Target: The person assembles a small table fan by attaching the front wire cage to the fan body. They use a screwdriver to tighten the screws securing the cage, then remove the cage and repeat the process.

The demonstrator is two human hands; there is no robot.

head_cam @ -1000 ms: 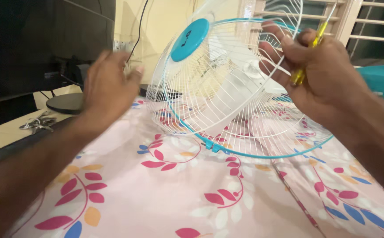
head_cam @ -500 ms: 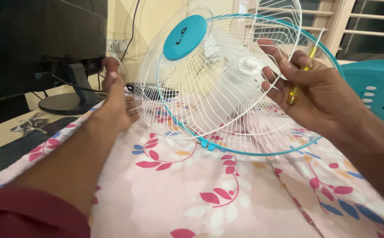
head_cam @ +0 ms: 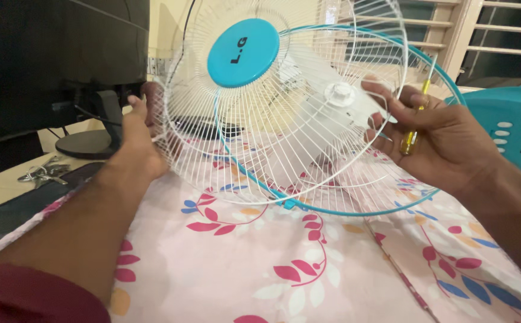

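A white wire front fan guard (head_cam: 308, 161) with a round teal centre cap (head_cam: 242, 52) is tilted up off a teal-rimmed rear guard (head_cam: 434, 66); white blades and a hub cap (head_cam: 339, 94) show between them. My left hand (head_cam: 139, 140) grips the front guard's left rim. My right hand (head_cam: 437, 140) holds the guard's right side with its fingertips and keeps a yellow-handled screwdriver (head_cam: 411, 134) pinched against the palm, shaft pointing up.
The fan rests on a pink floral sheet (head_cam: 284, 263). A dark monitor (head_cam: 57, 60) on its stand is at the left, with keys (head_cam: 42, 172) below it. A teal fan base (head_cam: 509, 128) lies at the right. A barred window is behind.
My left hand reached forward and took hold of the front guard's left rim. The front guard has swung up and leftward, away from the rear guard. My right hand has lowered slightly.
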